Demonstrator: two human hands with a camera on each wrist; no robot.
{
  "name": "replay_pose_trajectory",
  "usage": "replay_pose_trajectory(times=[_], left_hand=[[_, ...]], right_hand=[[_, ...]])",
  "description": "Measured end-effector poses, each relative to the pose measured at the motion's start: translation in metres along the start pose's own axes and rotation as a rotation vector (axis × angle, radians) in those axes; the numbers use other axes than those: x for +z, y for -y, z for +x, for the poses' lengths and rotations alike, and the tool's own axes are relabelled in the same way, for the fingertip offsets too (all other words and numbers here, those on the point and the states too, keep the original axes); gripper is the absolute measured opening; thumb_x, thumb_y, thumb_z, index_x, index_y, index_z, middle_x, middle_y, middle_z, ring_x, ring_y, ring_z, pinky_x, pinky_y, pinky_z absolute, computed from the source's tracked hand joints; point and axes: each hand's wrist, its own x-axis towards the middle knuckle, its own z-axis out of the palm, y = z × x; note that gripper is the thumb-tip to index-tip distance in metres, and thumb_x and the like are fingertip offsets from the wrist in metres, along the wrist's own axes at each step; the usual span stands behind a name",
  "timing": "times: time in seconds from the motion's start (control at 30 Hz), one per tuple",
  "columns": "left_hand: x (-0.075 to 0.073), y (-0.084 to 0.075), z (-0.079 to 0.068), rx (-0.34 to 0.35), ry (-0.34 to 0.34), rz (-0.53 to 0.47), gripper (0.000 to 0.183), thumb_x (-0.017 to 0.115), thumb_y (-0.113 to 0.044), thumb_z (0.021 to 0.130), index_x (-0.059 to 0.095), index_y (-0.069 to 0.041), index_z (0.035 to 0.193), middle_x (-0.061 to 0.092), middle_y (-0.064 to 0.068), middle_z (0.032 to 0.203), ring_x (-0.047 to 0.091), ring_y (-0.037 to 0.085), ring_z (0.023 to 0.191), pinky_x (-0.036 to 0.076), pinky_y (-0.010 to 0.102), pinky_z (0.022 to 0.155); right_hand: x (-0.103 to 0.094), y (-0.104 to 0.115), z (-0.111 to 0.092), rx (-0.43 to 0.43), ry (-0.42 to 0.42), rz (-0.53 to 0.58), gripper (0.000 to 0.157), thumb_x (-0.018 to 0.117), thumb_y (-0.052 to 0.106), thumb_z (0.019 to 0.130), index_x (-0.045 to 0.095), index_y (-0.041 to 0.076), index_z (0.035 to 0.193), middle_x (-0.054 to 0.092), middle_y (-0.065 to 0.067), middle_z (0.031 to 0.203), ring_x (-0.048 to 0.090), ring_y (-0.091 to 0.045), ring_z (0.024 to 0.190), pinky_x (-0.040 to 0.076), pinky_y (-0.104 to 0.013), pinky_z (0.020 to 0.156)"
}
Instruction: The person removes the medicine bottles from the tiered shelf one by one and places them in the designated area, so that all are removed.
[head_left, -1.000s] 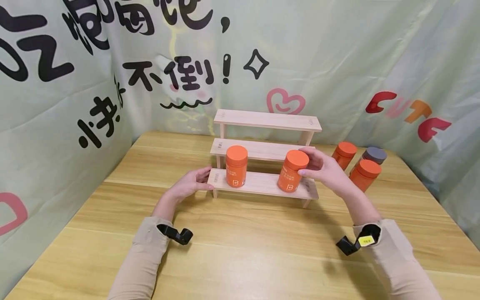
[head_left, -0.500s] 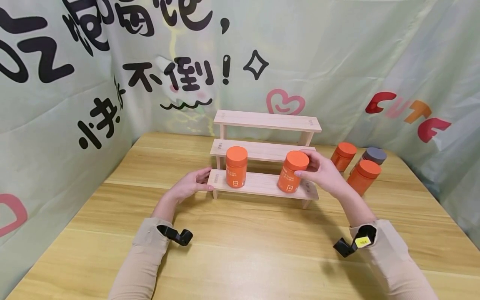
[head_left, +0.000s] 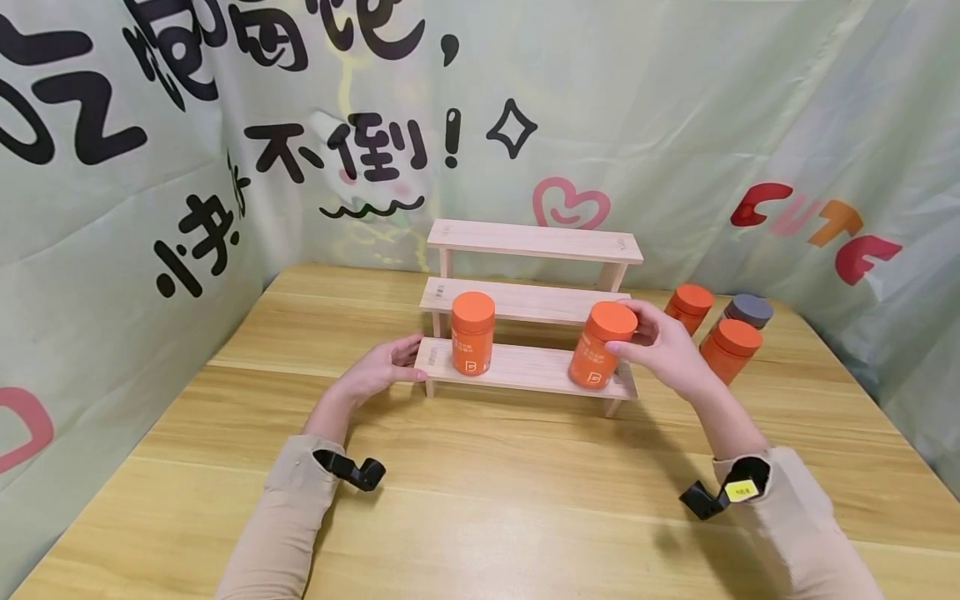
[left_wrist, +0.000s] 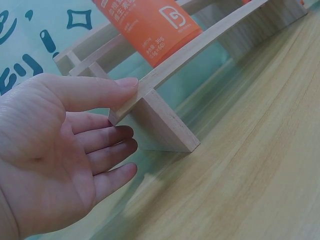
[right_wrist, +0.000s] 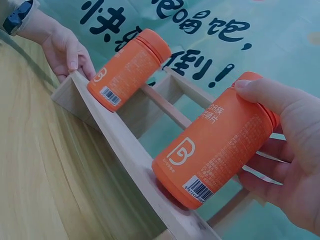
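Note:
My right hand point(head_left: 663, 346) grips an orange bottle point(head_left: 594, 354) by its upper part, thumb in front and fingers behind. This bottle's base is at the right part of the bottom tier of a three-tier wooden display rack point(head_left: 528, 367). A second orange bottle point(head_left: 472, 343) stands on the same tier, toward the left, with no hand on it. At the rack's left end, my left hand point(head_left: 377, 368) holds the bottom board's corner. In the left wrist view the thumb point(left_wrist: 107, 92) presses on the board's edge, while the other fingers curl loosely below and beside it.
To the right of the rack, orange bottles point(head_left: 726, 350) and a grey-lidded bottle point(head_left: 750, 311) stand on the wooden table point(head_left: 510, 500). A printed curtain point(head_left: 660, 108) hangs behind and at both sides. The rack's middle tier point(head_left: 525, 300) and top tier point(head_left: 536, 239) rise behind.
My right hand has shifted the gripped orange bottle a little to the right along the bottom tier. My left hand and the other bottle have kept their places.

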Motion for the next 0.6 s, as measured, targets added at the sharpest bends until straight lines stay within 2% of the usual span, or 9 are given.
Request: replay_pose_trajectory(times=[0.37, 0.6], left_hand=[[0.0, 0.001, 0.001, -0.002, -0.001, 0.008, 0.078, 0.065, -0.006, 0.084, 0.016, 0.008, 0.144, 0.024, 0.026, 0.147, 0.024, 0.037, 0.134, 0.02, 0.047, 0.11], [-0.001, 0.002, 0.001, 0.002, 0.004, 0.004, 0.077, 0.063, -0.005, 0.085, 0.015, 0.009, 0.144, 0.022, 0.027, 0.147, 0.023, 0.039, 0.134, 0.019, 0.047, 0.11]], right_hand=[[-0.021, -0.004, -0.018, 0.046, -0.073, -0.062, 0.056, 0.067, 0.017, 0.086, 0.042, 0.003, 0.133, 0.055, 0.005, 0.11, 0.056, -0.006, 0.094, 0.05, -0.016, 0.074], [-0.037, -0.012, -0.031, 0.026, -0.156, -0.086, 0.051, 0.066, 0.012, 0.086, 0.045, 0.007, 0.132, 0.056, 0.014, 0.108, 0.056, -0.001, 0.091, 0.047, -0.011, 0.074]])
